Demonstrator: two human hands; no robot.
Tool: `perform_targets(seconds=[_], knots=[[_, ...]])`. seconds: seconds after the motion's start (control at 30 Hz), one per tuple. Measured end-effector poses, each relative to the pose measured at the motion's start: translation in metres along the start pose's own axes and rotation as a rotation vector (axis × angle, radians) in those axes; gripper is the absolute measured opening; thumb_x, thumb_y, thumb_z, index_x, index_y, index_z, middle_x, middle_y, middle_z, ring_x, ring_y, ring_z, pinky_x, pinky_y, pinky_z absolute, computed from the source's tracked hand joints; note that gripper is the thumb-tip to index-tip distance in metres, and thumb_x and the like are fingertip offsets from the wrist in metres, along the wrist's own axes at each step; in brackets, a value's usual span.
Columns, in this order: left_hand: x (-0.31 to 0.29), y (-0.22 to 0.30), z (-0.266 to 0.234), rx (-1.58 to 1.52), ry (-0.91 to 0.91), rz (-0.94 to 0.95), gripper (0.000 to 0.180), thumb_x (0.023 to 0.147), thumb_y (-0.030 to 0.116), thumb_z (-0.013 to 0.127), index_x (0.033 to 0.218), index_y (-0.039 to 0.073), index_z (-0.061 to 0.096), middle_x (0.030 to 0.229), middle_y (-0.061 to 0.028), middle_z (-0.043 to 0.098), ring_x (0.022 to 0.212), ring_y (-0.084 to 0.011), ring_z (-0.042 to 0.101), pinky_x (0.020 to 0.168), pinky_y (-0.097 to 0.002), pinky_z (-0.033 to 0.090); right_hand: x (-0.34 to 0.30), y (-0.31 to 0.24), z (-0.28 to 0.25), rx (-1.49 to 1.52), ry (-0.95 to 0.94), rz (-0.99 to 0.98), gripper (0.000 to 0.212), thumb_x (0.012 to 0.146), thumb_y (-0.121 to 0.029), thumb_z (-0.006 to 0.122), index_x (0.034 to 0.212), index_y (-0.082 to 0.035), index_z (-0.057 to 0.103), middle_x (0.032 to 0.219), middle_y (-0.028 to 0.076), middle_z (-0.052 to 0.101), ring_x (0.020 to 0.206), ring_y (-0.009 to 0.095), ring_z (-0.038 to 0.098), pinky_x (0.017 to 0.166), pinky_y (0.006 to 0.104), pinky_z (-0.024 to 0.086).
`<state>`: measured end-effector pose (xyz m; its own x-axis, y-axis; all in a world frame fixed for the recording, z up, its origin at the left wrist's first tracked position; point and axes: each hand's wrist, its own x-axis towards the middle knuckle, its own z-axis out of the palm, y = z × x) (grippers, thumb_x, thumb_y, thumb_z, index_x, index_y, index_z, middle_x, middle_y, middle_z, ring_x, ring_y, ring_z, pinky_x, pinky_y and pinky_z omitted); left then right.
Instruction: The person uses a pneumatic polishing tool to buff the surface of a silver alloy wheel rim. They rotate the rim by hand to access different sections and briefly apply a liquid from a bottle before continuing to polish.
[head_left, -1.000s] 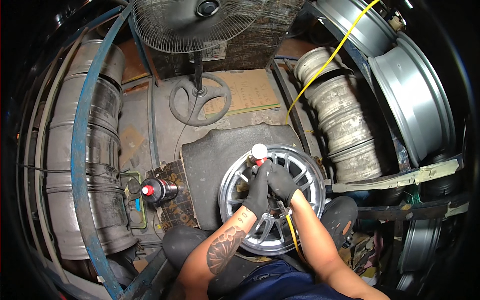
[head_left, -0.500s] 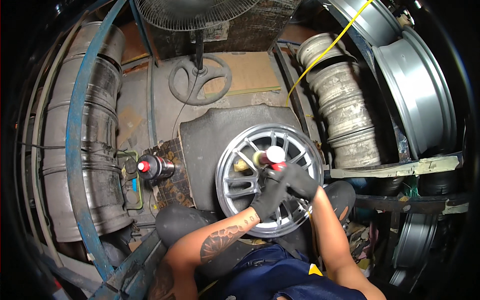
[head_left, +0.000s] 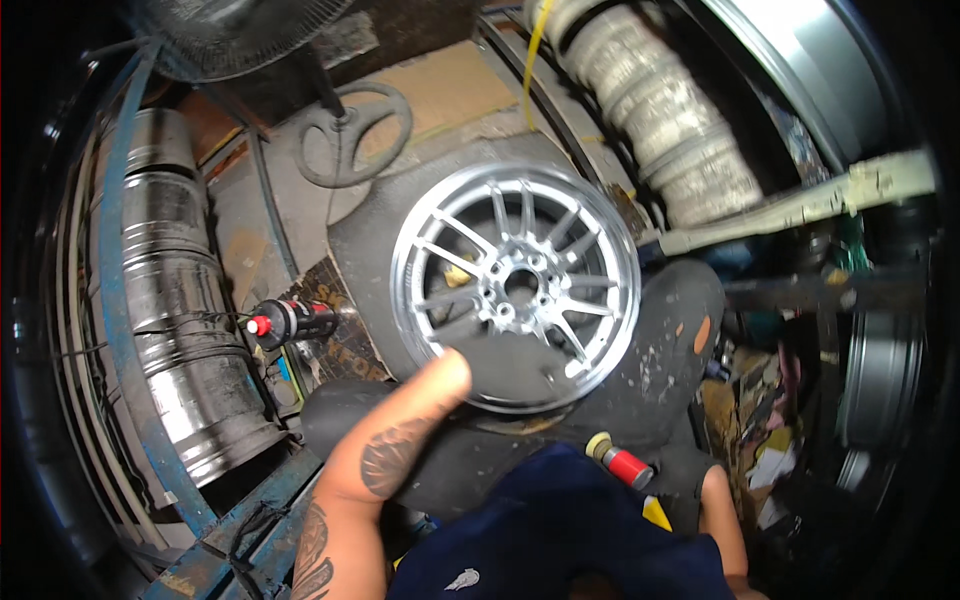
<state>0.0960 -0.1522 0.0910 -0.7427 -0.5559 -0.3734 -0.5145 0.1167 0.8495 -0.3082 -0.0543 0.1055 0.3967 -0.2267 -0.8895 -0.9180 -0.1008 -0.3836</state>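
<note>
A silver multi-spoke wheel rim [head_left: 610,345] with a polished lip lies face up in front of me, against my legs. My left hand [head_left: 515,370], in a dark glove, rests flat across the rim's near spokes with its fingers stretched out and nothing in it. Beside my right thigh, low and away from the rim, my gloved right hand [head_left: 690,475] is closed on a small red polisher [head_left: 625,465] with a pale yellow pad at its end. The fingers of that hand are partly hidden.
A dark bottle [head_left: 295,322] with a red cap lies left of the rim. Stacked wheel barrels [head_left: 180,270] line the left behind a blue metal frame [head_left: 115,230]; dusty ones [head_left: 665,115] stand at the right. A steering wheel [head_left: 345,150] and a fan [head_left: 230,35] are farther off.
Both hands held the polisher over the rim's middle. Now the right has carried it down to my right side, and the left has let go and lies on the rim. The view has tilted.
</note>
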Motion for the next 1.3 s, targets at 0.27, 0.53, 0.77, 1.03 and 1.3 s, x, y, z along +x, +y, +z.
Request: perform_targets(seconds=[0.27, 0.53, 0.77, 1.03, 1.3], knots=[[-0.077, -0.065, -0.032, 0.115, 0.708, -0.442, 0.038, 0.102, 0.035, 0.061, 0.122, 0.004, 0.070, 0.101, -0.0202, 0.075, 0.093, -0.0327, 0.073, 0.086, -0.0407, 0.055, -0.034, -0.038, -0.050, -0.208, 0.423, -0.066, 0.040, 0.090, -0.039, 0.074, 0.121, -0.015, 0.076, 0.108, 0.018, 0.076, 0.101, 0.037, 0.072, 0.088, 0.0442, 0.056], [-0.111, -0.093, 0.025, 0.030, 0.834, -0.456, 0.041, 0.101, 0.030, 0.063, 0.131, 0.002, 0.065, 0.110, -0.0264, 0.072, 0.104, -0.0416, 0.071, 0.093, -0.0443, 0.054, 0.026, -0.105, -0.182, -0.618, 0.502, -0.307, 0.045, 0.097, -0.041, 0.069, 0.130, -0.010, 0.072, 0.113, 0.022, 0.074, 0.100, 0.037, 0.073, 0.089, 0.0431, 0.057], [-0.093, -0.098, 0.053, -0.024, 0.851, -0.777, 0.074, 0.099, 0.044, 0.064, 0.157, 0.009, 0.035, 0.126, -0.0348, 0.066, 0.116, -0.0497, 0.066, 0.104, -0.0497, 0.049, 0.184, -0.084, -0.254, -0.391, 0.615, -0.256, 0.045, 0.099, -0.047, 0.059, 0.118, -0.010, 0.075, 0.114, 0.020, 0.074, 0.109, 0.039, 0.070, 0.096, 0.0466, 0.053], [-0.069, -0.117, 0.061, -0.336, 1.034, -0.679, 0.094, 0.100, 0.055, 0.063, 0.162, -0.002, 0.022, 0.136, -0.0332, 0.062, 0.130, -0.0440, 0.061, 0.111, -0.0443, 0.045, 0.222, -0.108, -0.232, -0.575, 0.262, 0.022, 0.067, 0.101, -0.068, 0.047, 0.131, -0.014, 0.071, 0.131, 0.018, 0.070, 0.122, 0.039, 0.066, 0.106, 0.0473, 0.050], [-0.055, -0.124, 0.065, -0.724, 1.268, -0.524, 0.083, 0.100, 0.040, 0.068, 0.162, 0.003, 0.029, 0.151, -0.0228, 0.050, 0.138, -0.0291, 0.050, 0.118, -0.0390, 0.036, 0.230, -0.113, -0.221, -0.539, 0.205, -0.122, 0.090, 0.101, -0.075, 0.039, 0.129, 0.006, 0.066, 0.128, 0.031, 0.067, 0.122, 0.044, 0.064, 0.108, 0.0488, 0.047]])
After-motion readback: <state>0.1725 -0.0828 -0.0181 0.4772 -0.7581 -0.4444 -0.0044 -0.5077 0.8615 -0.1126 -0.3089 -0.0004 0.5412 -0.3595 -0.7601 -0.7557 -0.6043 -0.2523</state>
